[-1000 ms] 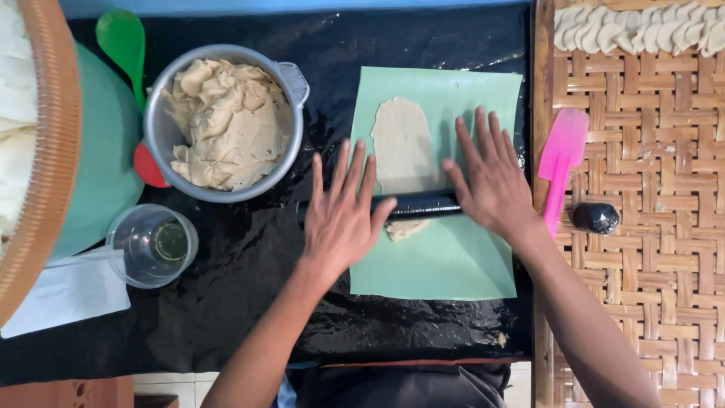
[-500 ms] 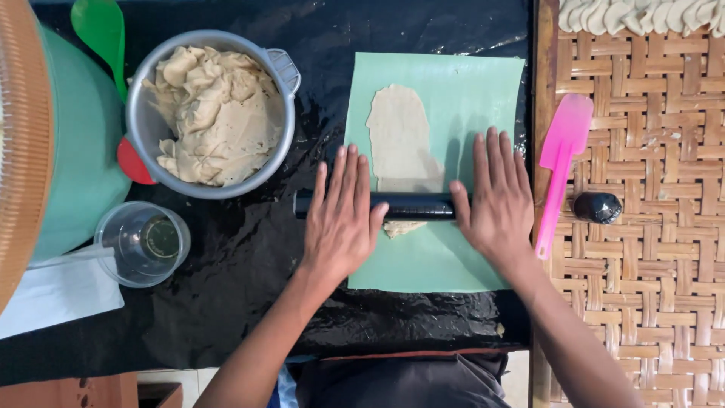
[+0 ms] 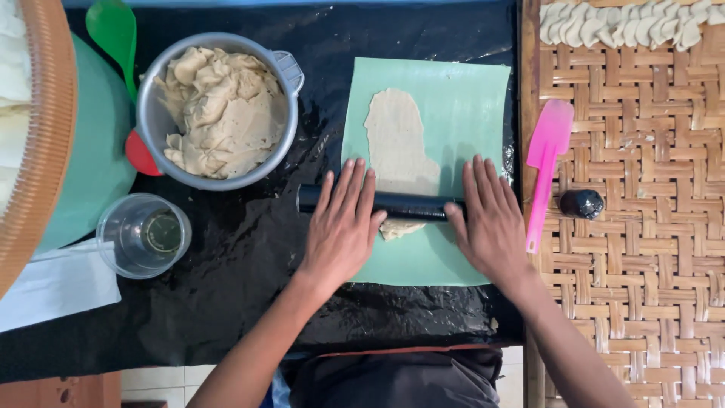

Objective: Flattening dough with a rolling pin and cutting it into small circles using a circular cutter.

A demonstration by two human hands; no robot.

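A black rolling pin point(image 3: 411, 204) lies across a flattened strip of beige dough point(image 3: 396, 143) on a light green sheet point(image 3: 468, 113). My left hand point(image 3: 343, 227) rests flat on the pin's left part, fingers spread and pointing away from me. My right hand point(image 3: 491, 223) presses flat on the pin's right part in the same way. A small bit of dough point(image 3: 398, 229) shows on the near side of the pin between my hands. The pin's right end is hidden under my right hand.
A metal pot point(image 3: 291, 72) full of beige dough stands at the left on black plastic point(image 3: 249, 264). Near it are a clear cup point(image 3: 143, 236), a green spoon point(image 3: 112, 30) and a green basin point(image 3: 91, 159). A pink spatula point(image 3: 545, 162), a small black round object point(image 3: 581, 204) and shaped dough pieces point(image 3: 627, 23) lie on a woven tray point(image 3: 642, 287).
Both hands have slid toward me over the rolling pin, which has rolled slightly nearer. More flattened dough shows beyond the pin.
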